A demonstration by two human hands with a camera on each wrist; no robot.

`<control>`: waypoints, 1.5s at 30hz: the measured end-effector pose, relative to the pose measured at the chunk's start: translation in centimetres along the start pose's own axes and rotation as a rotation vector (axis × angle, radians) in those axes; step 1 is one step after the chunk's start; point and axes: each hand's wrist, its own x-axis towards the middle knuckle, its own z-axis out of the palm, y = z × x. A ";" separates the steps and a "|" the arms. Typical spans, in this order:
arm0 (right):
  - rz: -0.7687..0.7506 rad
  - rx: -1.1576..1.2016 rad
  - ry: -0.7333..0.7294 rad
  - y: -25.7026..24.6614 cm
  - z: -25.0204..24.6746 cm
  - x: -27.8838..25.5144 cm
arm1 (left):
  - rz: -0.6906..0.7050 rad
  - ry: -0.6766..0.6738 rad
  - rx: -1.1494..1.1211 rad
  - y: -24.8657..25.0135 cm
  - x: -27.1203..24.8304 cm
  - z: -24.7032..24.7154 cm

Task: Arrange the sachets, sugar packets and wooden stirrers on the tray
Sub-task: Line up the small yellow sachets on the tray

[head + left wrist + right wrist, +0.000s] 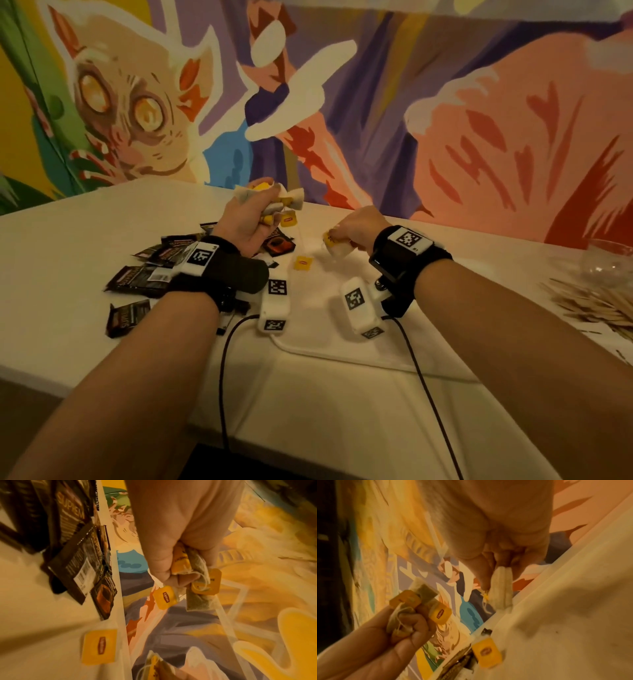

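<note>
My left hand (253, 212) is raised above the table and grips a bunch of tea bags (274, 198) with yellow tags; strings and tags (165, 597) dangle below the fist (178, 555). To its right, my right hand (352, 229) pinches one white tea bag (502, 588) just above the table, its yellow tag (330, 238) showing beside the fingers. One loose yellow tag (303, 263) lies on the table between the hands. Dark coffee sachets (147, 270) are scattered at the left. Wooden stirrers (596, 305) lie in a heap at the far right.
The white table (85, 233) runs back to a painted mural wall. A clear glass bowl (609, 260) stands at the right edge beyond the stirrers. A raised white tray rim (342, 354) curves across the table below my wrists. Black cables hang from both wrist cameras.
</note>
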 end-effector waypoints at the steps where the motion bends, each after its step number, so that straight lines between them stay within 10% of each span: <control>1: 0.011 0.013 -0.024 0.0 0.6 0.8 | 0.010 -0.009 -0.012 -0.1 0.3 -0.4; 17: -0.067 -0.196 -0.386 -0.4 2.2 0.4 | -0.034 -0.117 -0.046 -0.6 0.0 -0.8; 25: -0.219 0.126 -0.242 -1.5 1.2 0.1 | -0.016 -0.091 -0.050 -0.7 -0.3 -1.0; 31: -0.377 0.120 -0.542 -2.9 -0.1 0.0 | -0.015 -0.115 -0.034 -1.2 0.5 -1.0; 45: -0.484 0.037 -0.124 -3.5 -0.9 4.7 | -0.066 0.007 -0.020 -1.1 1.7 -1.4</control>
